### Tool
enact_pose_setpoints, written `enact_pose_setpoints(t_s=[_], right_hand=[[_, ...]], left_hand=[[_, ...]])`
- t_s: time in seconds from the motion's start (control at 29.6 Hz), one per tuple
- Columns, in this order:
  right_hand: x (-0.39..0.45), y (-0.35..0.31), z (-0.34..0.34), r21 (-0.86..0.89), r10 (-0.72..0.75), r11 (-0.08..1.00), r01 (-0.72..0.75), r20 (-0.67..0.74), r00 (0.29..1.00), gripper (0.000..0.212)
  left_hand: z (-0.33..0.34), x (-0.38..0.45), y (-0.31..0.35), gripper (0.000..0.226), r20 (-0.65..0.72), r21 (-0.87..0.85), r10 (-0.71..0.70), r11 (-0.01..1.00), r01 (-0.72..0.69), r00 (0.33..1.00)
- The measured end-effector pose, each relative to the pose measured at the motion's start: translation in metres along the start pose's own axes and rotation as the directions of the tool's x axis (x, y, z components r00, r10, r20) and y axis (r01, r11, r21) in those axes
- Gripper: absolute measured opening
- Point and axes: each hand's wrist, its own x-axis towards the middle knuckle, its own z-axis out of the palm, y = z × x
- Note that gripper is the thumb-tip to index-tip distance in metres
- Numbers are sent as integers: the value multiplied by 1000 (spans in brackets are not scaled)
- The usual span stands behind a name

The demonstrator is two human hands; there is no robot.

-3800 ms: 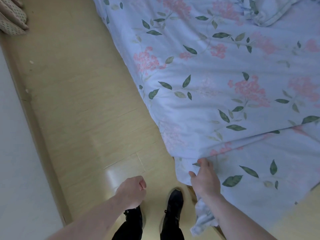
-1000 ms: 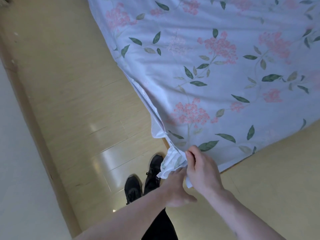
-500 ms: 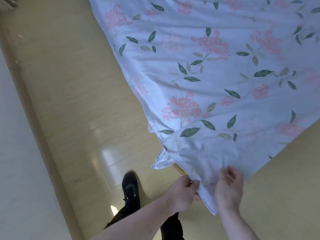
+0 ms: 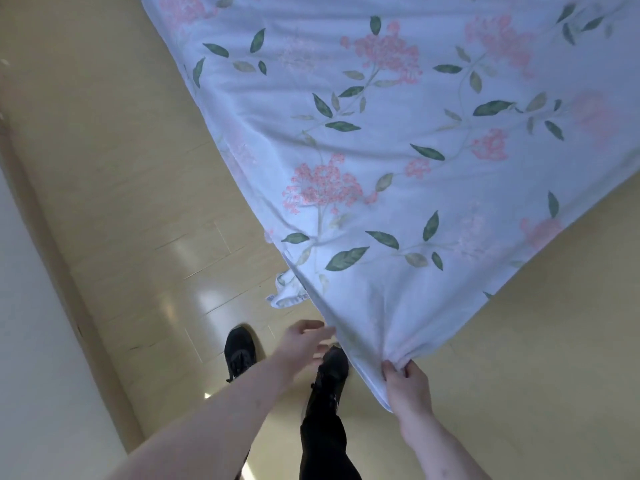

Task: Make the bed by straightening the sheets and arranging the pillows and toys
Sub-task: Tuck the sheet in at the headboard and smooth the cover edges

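The right hand [image 4: 407, 384] pinched the near corner of the pale-blue floral cotton sheet [image 4: 398, 150], stretched far across the bed, while the left hand [image 4: 304, 344] hovered spread beside its edge; soft, light cloth, likely best gripped at corners.

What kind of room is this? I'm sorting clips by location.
Most likely a bedroom: a floral sheet spread wide, its corner gripped by the right hand, over a pale wood-look floor beside a wall.

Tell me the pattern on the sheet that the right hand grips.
Pale blue sheet printed with pink flower clusters and green leaves; the head view shows it best.
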Motion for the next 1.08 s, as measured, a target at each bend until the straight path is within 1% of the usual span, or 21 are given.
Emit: enact_pose_setpoints(t_s=[0.07, 0.17, 0.27, 0.34, 0.44, 0.51, 0.57, 0.61, 0.68, 0.71, 0.74, 0.78, 0.81, 0.84, 0.88, 0.91, 0.95, 0.98, 1.01, 1.05, 1.08], right_hand=[[5, 10, -3, -2, 9, 1000, -9, -1, 1000, 10], [9, 24, -7, 15, 25, 1000, -25, -1, 1000, 9], [12, 33, -2, -12, 51, 999, -52, -10, 999, 16], [19, 39, -2, -80, 64, 995, -63, 8, 998, 18], [35, 47, -2, -239, 79, 969, -65, 50, 996, 17], [44, 47, -4, -367, 102, 928, -68, 76, 992, 20], [49, 46, -6, -516, 139, 854, -67, 101, 985, 31], [48, 42, -9, -610, 144, 791, -43, 118, 982, 35], [48, 30, -15, -756, 121, 653, 29, 143, 982, 37], [50, 19, -18, -800, 91, 597, 60, 142, 986, 34], [51, 4, -20, -828, 49, 554, 87, 137, 989, 31], [53, -13, -21, -839, 0, 532, 109, 128, 992, 29], [58, -31, -20, -829, -62, 545, 129, 114, 992, 28], [61, -49, -19, -793, -140, 588, 159, 94, 986, 28], [64, -66, -17, -736, -246, 641, 217, 71, 967, 31], [67, -81, -13, -667, -379, 677, 312, 48, 924, 38], [69, -95, -9, -611, -506, 672, 418, 32, 862, 49], [69, -107, -7, -586, -593, 641, 496, 33, 804, 60], [70, -118, -1, -588, -636, 599, 543, 62, 769, 70], [71, -126, 6, -605, -629, 567, 558, 120, 768, 77], [71, -130, 13, -630, -591, 540, 557, 187, 785, 82]], left_hand=[[-3, 12, 17, 24, -82, -18, 27, 999, -29, 996], [1, 26, 27, 16, -180, 96, 53, 995, -36, 982], [-2, 27, 16, 9, -218, 180, 53, 984, -13, 974], [-3, 25, 3, 11, -242, 200, 44, 980, 5, 969], [1, 27, -10, 12, -254, 176, 30, 984, 16, 967], [3, 35, -10, 13, -267, 220, 21, 975, 39, 963], [3, 43, -5, 16, -261, 342, 7, 936, 86, 965], [1, 48, -2, 17, -251, 437, 10, 893, 104, 968], [-3, 50, 14, 23, -258, 637, 53, 760, 128, 965], [-5, 47, 25, 22, -285, 711, 133, 693, 117, 949], [-6, 43, 39, 17, -311, 757, 245, 648, 84, 918], [-8, 40, 52, 17, -322, 776, 364, 631, 23, 874], [-10, 41, 65, 26, -303, 784, 481, 616, -71, 823], [-11, 40, 77, 38, -252, 789, 582, 586, -184, 773], [-11, 42, 88, 51, -182, 798, 669, 529, -289, 721], [-11, 45, 100, 63, -109, 818, 726, 454, -354, 679], [-10, 48, 110, 75, -39, 844, 739, 385, -373, 673], [-5, 48, 118, 84, 12, 867, 712, 343, -362, 703], [-2, 49, 124, 90, 46, 884, 667, 321, -342, 744], [1, 49, 126, 93, 68, 898, 606, 309, -314, 792], [3, 50, 125, 95, 86, 908, 544, 302, -291, 834]])
